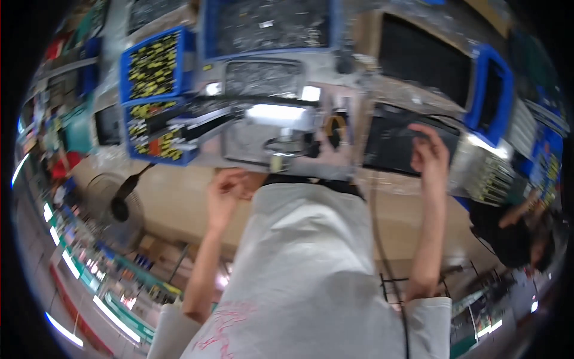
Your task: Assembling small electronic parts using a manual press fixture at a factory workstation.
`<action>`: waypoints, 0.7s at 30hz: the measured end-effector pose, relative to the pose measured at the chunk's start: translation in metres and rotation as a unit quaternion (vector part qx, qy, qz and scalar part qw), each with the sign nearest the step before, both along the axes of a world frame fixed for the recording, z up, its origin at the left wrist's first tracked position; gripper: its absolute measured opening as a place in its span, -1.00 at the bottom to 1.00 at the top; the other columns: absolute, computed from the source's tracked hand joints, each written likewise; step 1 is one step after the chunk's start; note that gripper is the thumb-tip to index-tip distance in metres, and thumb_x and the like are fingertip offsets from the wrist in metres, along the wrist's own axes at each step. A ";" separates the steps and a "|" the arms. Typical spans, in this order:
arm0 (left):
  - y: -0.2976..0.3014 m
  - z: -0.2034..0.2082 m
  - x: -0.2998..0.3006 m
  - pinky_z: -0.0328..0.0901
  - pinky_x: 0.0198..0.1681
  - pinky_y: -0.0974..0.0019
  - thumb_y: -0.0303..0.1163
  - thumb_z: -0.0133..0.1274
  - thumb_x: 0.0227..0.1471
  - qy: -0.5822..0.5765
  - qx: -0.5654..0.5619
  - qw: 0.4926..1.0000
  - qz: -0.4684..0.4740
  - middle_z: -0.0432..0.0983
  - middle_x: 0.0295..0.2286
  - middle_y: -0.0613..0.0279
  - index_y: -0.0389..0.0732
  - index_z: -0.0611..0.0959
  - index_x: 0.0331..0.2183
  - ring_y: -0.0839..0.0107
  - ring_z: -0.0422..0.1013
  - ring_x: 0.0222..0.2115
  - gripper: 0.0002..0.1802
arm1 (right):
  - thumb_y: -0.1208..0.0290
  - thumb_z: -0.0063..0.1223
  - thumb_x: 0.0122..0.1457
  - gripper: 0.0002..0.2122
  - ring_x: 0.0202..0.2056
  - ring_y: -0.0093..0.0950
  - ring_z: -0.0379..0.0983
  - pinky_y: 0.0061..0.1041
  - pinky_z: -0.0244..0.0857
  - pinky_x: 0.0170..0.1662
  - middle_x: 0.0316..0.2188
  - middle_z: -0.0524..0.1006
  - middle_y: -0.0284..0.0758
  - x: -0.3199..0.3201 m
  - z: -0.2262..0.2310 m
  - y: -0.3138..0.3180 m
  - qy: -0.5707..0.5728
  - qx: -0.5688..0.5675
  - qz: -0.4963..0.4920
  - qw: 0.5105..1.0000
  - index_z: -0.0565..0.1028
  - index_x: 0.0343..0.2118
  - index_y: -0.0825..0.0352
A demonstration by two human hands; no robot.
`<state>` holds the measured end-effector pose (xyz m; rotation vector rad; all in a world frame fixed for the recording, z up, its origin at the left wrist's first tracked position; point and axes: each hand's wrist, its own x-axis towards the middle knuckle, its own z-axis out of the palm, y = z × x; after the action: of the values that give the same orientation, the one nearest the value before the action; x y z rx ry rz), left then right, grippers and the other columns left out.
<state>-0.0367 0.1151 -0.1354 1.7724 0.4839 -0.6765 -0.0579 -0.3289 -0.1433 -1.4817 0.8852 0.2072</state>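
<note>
A pale grey shirt (pixel 305 263) lies nearest the camera, with a pink drawing (pixel 224 326) low on its left side. Beyond it is the table (pixel 329 63), and an arm reaches forward on each side of the shirt.

The left hand (pixel 228 184) is at the table's near edge, fingers curled loosely – whether something small is pinched there, I cannot tell. The right hand (pixel 429 151) hangs half-open over a black tray (pixel 382 152), forefinger outstretched and the others bent; nothing shows in its grasp, and contact with the tray is unclear.

Between the hands, a lamp (pixel 278 113) shines at the middle of the table, probably placed there to light small work. Behind it stand a metal-rimmed tray (pixel 302 75) and a big blue bin (pixel 269 55) of dark pieces.

To the left, two blue boxes, an upper box (pixel 152 99) and a lower box (pixel 192 154), hold yellow-and-black pieces – likely grouped so that either is within arm's reach. A fan (pixel 113 209) is beyond the left arm, perhaps for cooling. At far right sits a co-worker (pixel 502 233).
</note>
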 end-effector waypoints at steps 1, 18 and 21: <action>0.004 -0.010 -0.002 0.51 -0.35 0.36 -0.67 0.00 0.16 -0.004 0.016 1.000 -0.021 0.64 -0.38 0.13 -0.40 0.61 -0.13 0.41 0.60 -0.45 -0.77 | 0.52 0.00 0.28 -0.73 -0.62 -0.79 0.09 -0.75 -0.12 -0.59 -0.61 0.26 -0.60 -0.001 0.003 -0.003 0.009 -0.004 -0.015 1.000 0.57 0.00 0.19; -0.023 -0.099 -0.020 0.48 -0.49 0.44 -0.57 0.03 0.25 -0.041 0.142 0.983 0.104 0.60 -0.41 0.15 -0.40 0.60 -0.18 0.40 0.59 -0.51 -0.87 | 0.57 0.20 0.16 -0.78 -0.35 -0.44 0.58 -0.51 0.42 -0.17 -0.34 0.58 -0.24 0.107 -0.113 -0.178 -0.136 -0.319 0.222 0.911 0.55 -0.11 0.33; -0.050 -0.079 -0.012 0.41 -0.56 0.46 -0.50 0.05 0.27 -0.078 0.236 0.962 0.114 0.61 -0.37 0.19 -0.35 0.62 -0.13 0.49 0.56 -0.55 -0.83 | 0.53 0.32 0.05 -0.73 -0.26 -0.32 0.56 -0.36 0.46 -0.13 -0.25 0.55 -0.29 0.127 -0.136 -0.187 -0.161 -0.352 0.337 0.858 0.55 -0.16 0.32</action>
<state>-0.0491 0.0649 -0.2143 2.1502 0.7741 -0.2651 0.0691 -0.5162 -0.2796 -2.4058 0.1108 0.1397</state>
